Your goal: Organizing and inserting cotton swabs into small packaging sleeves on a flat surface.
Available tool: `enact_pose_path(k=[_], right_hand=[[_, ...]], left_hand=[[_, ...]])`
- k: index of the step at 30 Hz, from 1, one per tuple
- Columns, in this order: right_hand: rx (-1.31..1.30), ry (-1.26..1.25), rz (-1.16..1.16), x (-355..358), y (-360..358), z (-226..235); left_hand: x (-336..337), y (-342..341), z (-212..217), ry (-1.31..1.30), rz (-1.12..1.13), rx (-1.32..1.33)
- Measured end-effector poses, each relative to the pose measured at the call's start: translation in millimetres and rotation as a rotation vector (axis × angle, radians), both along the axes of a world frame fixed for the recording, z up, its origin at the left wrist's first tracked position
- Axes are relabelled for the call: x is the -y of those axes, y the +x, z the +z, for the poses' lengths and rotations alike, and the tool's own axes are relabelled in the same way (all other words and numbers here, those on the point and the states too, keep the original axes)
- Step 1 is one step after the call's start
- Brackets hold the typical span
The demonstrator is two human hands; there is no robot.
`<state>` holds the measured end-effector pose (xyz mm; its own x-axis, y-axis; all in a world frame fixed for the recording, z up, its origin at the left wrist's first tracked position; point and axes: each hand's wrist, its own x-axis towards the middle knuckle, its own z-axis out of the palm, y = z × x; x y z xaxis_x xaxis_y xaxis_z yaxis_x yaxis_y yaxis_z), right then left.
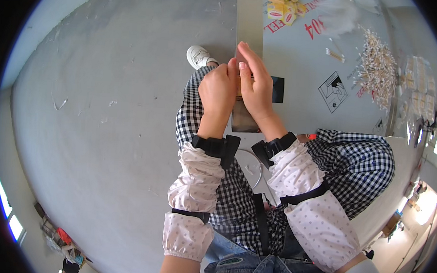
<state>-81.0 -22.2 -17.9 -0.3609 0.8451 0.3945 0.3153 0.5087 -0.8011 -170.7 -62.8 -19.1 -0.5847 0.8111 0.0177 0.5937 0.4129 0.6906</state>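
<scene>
My left hand (217, 91) is raised with its fingers curled in and its thumb side up. Close against it, my right hand (257, 86) stands with its fingers stretched out and its palm turned toward the left one. Anything between the two palms is hidden. Below and behind the hands is the left edge of a grey table (298, 116). A dark flat piece (278, 90) shows just right of my right hand. Farther right on the table lie a large heap of cotton swabs (376, 68) and a few loose cotton swabs (335, 55).
Yellow-and-white small packets (284, 9) lie at the table's far left corner. Clear plastic packs (418, 90) sit along the right side, and clear plastic film (338, 16) lies at the back. Grey floor (105, 130) spreads to the left; my checkered-clad legs are below the hands.
</scene>
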Motion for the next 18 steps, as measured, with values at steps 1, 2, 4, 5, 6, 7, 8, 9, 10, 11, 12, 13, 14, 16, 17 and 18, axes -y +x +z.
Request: enact_pose_path(k=[1, 2, 4, 5, 6, 7, 8, 9, 10, 11, 12, 13, 14, 16, 17, 18], right_hand=[[-0.103, -0.140, -0.062, -0.1, 7.6, 2.9], [-0.207, -0.277, -0.127, -1.6, 17.5, 6.4], [-0.232, -0.254, -0.272, -11.7, 50.5, 27.9], [-0.412, -0.286, -0.297, -8.5, 61.3, 54.0], [-0.422, -0.288, -0.307, -3.3, 79.7, 86.9], [-0.309, -0.224, -0.356, 3.8, 95.0, 131.0], [-0.371, -0.148, -0.474, 6.4, 121.7, 173.8], [-0.381, 0.005, -0.418, 8.6, 157.3, 201.5], [-0.368, 0.167, -0.374, 10.6, 197.6, 226.9], [-0.302, 0.280, -0.450, 15.2, 227.0, 252.6], [-0.229, 0.399, -0.529, 17.2, 255.5, 270.0], [-0.216, 0.434, -0.556, 13.1, 294.0, 276.0], [-0.083, 0.397, -0.626, 10.4, 328.0, 277.8], [0.095, 0.255, -0.677, 4.3, 361.4, 263.8], [0.112, 0.151, -0.649, -6.6, 367.7, 248.1], [0.199, 0.043, -0.583, -16.6, 370.1, 229.5]], left_hand=[[0.1, 1.9, -0.1, -0.035, 0.003, -0.002], [-1.0, 4.6, -0.2, -0.021, -0.009, 0.007], [-1.5, 6.1, 3.8, 0.034, 0.082, 0.046], [4.2, -4.7, 13.6, 0.013, 0.125, 0.068], [13.2, -14.5, 12.1, 0.036, 0.139, 0.082], [17.6, -22.3, 11.0, 0.144, 0.183, 0.038], [12.4, -22.8, 12.3, 0.273, 0.211, 0.013], [13.9, -26.3, 13.8, 0.294, 0.189, 0.014], [12.3, -20.9, 9.5, 0.320, 0.163, 0.030], [12.2, -18.7, 6.1, 0.403, 0.135, -0.050], [8.6, -13.3, 3.7, 0.492, 0.107, -0.119], [5.4, -1.4, 2.5, 0.522, 0.047, -0.093], [11.1, -1.2, 14.5, 0.551, -0.004, -0.101], [8.5, 22.3, 23.6, 0.569, -0.079, -0.032], [5.1, 33.5, 29.2, 0.525, -0.161, 0.016], [1.2, 43.6, 36.3, 0.479, -0.240, 0.060]])
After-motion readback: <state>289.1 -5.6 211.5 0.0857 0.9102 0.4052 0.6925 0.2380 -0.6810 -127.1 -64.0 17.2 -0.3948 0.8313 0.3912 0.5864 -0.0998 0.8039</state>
